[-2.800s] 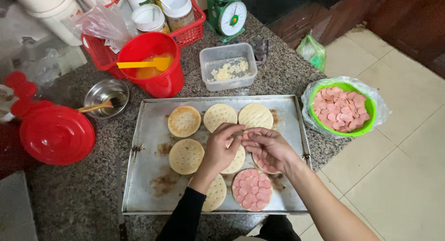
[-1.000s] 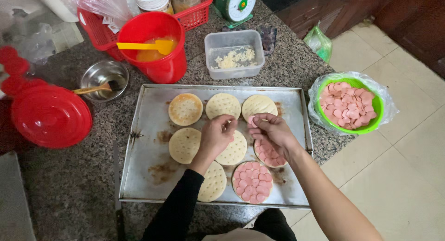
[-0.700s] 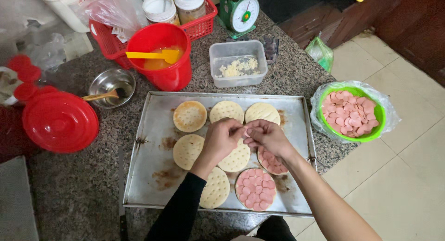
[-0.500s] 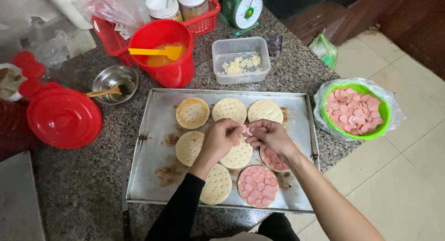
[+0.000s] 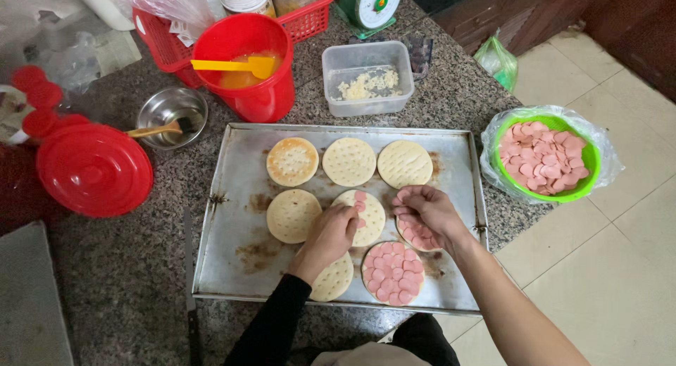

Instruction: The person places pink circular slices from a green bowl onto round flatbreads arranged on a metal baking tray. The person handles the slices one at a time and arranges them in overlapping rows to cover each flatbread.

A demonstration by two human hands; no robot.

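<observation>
The left hand (image 5: 331, 234) pinches a pink sausage slice (image 5: 360, 196) onto the middle flatbread round (image 5: 367, 218) at the centre of the metal tray (image 5: 232, 218); the right hand (image 5: 424, 210), fingers curled, cradles a few more slices just beside it, above a half-covered round (image 5: 415, 238); slices could slip from that loose hold onto the greasy tray, or overlap unevenly on the round.

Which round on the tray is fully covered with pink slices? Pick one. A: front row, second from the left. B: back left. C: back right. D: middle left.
A: the front round is packed with pink slices, just behind the left hand, while the back rounds on the tray are bare.
</observation>
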